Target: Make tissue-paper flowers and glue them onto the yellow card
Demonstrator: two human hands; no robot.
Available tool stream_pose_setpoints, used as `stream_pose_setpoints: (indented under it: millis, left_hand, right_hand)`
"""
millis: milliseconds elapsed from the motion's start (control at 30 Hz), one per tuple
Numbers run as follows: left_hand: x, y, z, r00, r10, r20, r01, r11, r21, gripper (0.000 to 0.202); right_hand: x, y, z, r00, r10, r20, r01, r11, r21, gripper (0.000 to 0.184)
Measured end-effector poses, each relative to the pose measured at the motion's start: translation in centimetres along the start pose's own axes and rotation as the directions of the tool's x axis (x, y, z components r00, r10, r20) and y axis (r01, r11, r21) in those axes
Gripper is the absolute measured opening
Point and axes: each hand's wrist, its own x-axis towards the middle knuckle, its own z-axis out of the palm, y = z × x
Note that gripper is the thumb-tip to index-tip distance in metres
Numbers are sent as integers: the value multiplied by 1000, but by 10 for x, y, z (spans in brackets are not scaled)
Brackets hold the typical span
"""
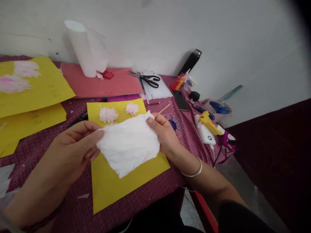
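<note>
Holding a crinkly white tissue (130, 144) over a yellow card (121, 186), both hands on it

Pinching the left corner with the left hand (81, 140), thumb pressed against bent fingers. Gripping the upper right corner with the right hand (165, 131), thumb on top and fingers tucked behind. So yeah, clamped on at both ends, spread out in between, with a ragged lower edge hanging free. Wearing a pale bangle (200, 168) on the right wrist.

On the card, near its far edge, can spot two fluffy pinkish-white tufts (108, 114), plus a bit of something pinkish peeking out just behind the tissue. Off to the left, more yellow sheets (52, 89) with bigger pink-tinted patches (14, 83).

At the back, see a white roll (84, 53) on end on a reddish board (97, 88). Just right of that, black-handled scissors (148, 80) on a white stack (159, 90). Further right, a dark phone (180, 100), a black flask (190, 62) by the wall, and a yellow glue gun (209, 123) by a white power bank (206, 136). All on a red checked cloth (73, 200), btw.
</note>
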Motion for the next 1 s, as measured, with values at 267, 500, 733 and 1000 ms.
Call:
stream_pose_setpoints:
  millis: [267,500,733,1000]
  left_hand:
    - [10,-22,10,984,178,6,-178,976,125,51]
    - [-13,-9,19,894,407,189,-430,661,615,20]
    - [-22,-11,25,939,202,278,-328,771,546,21]
    - [-28,-9,29,958,-74,277,-42,920,390,24]
  right_hand:
    - [-2,6,3,999,41,29,-43,997,70,30]
    - [-18,6,11,962,118,247,-113,993,-31,34]
    - [-17,-5,12,948,59,314,19,971,-240,32]
    - [6,-6,-6,974,-84,210,103,991,-82,33]
